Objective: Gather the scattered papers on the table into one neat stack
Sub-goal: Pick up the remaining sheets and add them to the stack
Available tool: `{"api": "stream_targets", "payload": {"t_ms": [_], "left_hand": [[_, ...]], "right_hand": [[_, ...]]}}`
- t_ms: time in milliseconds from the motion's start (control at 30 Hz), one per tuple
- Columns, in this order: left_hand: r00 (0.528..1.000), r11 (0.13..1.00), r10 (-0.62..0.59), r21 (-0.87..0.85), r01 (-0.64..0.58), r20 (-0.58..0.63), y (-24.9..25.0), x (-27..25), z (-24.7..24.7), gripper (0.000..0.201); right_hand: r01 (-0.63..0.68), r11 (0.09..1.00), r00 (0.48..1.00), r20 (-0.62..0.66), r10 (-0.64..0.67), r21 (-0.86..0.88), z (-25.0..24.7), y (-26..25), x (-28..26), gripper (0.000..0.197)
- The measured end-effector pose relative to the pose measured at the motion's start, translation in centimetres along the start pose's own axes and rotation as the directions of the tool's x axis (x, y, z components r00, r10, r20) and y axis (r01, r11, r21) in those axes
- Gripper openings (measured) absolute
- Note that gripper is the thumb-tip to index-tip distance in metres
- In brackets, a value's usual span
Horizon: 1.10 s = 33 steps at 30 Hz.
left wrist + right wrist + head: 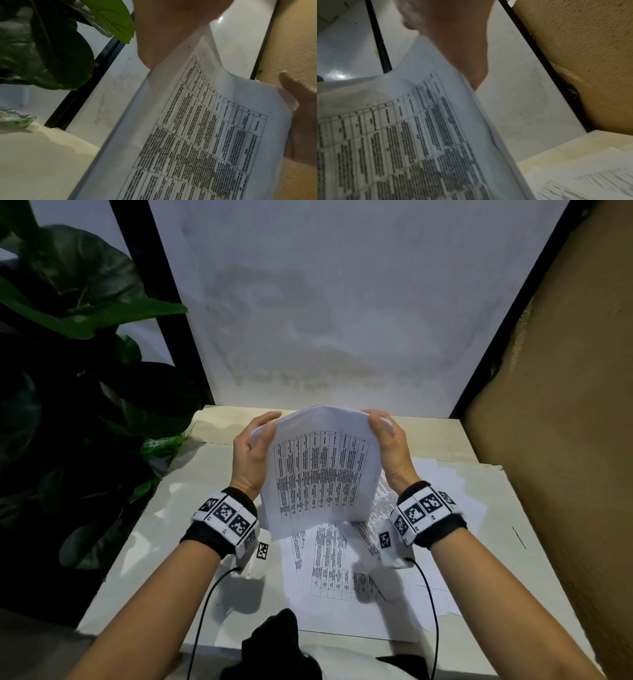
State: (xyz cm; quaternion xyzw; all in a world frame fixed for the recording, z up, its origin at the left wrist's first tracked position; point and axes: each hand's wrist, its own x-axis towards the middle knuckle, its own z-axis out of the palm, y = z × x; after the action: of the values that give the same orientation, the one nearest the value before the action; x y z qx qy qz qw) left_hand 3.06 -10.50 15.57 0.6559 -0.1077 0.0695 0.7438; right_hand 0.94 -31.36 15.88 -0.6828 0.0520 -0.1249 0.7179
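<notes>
A stack of printed papers [323, 470] with a table of text stands upright above the table, its top bowed. My left hand [251, 445] grips its left edge and my right hand [388, 445] grips its right edge, fingers curled over the top corners. The left wrist view shows the same stack [197, 135] with my left hand [168, 33] on its near edge and the right hand's fingers [298, 97] at the far edge. In the right wrist view the stack [399, 135] fills the lower left under my right hand [453, 40]. More printed sheets [346, 573] lie flat on the table beneath.
The pale table [164, 529] ends at a white wall panel [342, 320] behind. A leafy plant [78, 364] crowds the left side. A tan textured wall [565, 440] closes the right side. Cables run from both wrist bands toward the front edge. A dark cloth [274, 645] lies at the near edge.
</notes>
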Motion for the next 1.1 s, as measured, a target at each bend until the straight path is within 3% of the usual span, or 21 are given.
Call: {"api": "stream_targets", "payload": {"t_ms": [33, 100, 167, 200, 233, 367, 500, 633, 767, 867, 900, 967, 1033, 1100], "left_hand": [[0.998, 0.998, -0.062, -0.004, 0.062, 0.03, -0.6, -0.1, -0.4, 0.054], [0.968, 0.974, -0.221, 0.072, 0.213, 0.121, -1.7, -0.6, -1.3, 0.067], [0.936, 0.944, -0.314, 0.16, 0.289, 0.16, -2.6, -1.3, -1.7, 0.042], [0.934, 0.938, -0.327, 0.171, 0.302, 0.144, -2.6, -1.5, -1.8, 0.024], [0.938, 0.941, -0.322, 0.155, 0.302, 0.125, -2.5, -1.4, -2.0, 0.019], [0.961, 0.963, -0.264, 0.086, 0.256, 0.089, -1.9, -1.5, -2.9, 0.027], [0.923, 0.921, -0.377, 0.14, 0.364, 0.079, -4.2, -3.4, -3.6, 0.03], [0.894, 0.895, -0.436, 0.153, 0.418, 0.107, -5.0, -3.7, -3.6, 0.041], [0.861, 0.841, -0.487, 0.344, 0.417, 0.148, -5.1, -3.7, -3.1, 0.005], [0.851, 0.808, -0.518, 0.377, 0.453, 0.087, -5.5, -3.6, -2.8, 0.012], [0.85, 0.802, -0.522, 0.377, 0.463, 0.065, -5.7, -3.6, -2.8, 0.01], [0.849, 0.785, -0.529, 0.393, 0.479, 0.021, -6.4, -3.7, -3.1, 0.011], [0.851, 0.772, -0.524, 0.403, 0.492, -0.034, -6.8, -3.8, -3.5, 0.014], [0.85, 0.772, -0.52, 0.384, 0.507, -0.078, -6.8, -3.7, -3.8, 0.012]], "right_hand": [[-0.031, 0.998, 0.999, 0.042, 0.033, -0.051, -0.4, 0.7, -0.1, 0.048], [-0.127, 0.967, 0.986, 0.08, 0.148, -0.222, -0.8, 2.2, -0.7, 0.044], [-0.177, 0.923, 0.977, 0.053, 0.207, -0.341, -0.8, 3.1, -1.1, 0.036], [-0.174, 0.924, 0.979, 0.041, 0.2, -0.34, -0.7, 3.1, -1.2, 0.033], [-0.153, 0.935, 0.984, 0.036, 0.173, -0.319, -0.5, 2.6, -1.4, 0.029], [-0.117, 0.965, 0.987, 0.077, 0.138, -0.233, -0.2, 2.4, -2.1, 0.026], [-0.206, 0.915, 0.962, 0.1, 0.255, -0.347, -0.2, 5.4, -3.3, 0.034], [-0.222, 0.914, 0.96, 0.085, 0.265, -0.339, -0.2, 4.2, -2.0, 0.038], [-0.229, 0.954, 0.967, 0.066, 0.245, -0.192, -0.8, 2.7, 0.0, 0.03], [-0.326, 0.926, 0.937, 0.068, 0.343, -0.19, -2.3, 3.6, 0.8, 0.035], [-0.391, 0.884, 0.908, 0.052, 0.417, -0.256, -3.3, 4.5, 0.8, 0.041], [-0.527, 0.717, 0.829, -0.087, 0.553, -0.456, -6.6, 7.4, 0.4, 0.057], [-0.661, 0.431, 0.709, -0.322, 0.627, -0.614, -11.0, 11.0, -0.2, 0.085], [-0.758, 0.161, 0.567, -0.516, 0.642, -0.632, -14.6, 13.3, -1.6, 0.111]]}}
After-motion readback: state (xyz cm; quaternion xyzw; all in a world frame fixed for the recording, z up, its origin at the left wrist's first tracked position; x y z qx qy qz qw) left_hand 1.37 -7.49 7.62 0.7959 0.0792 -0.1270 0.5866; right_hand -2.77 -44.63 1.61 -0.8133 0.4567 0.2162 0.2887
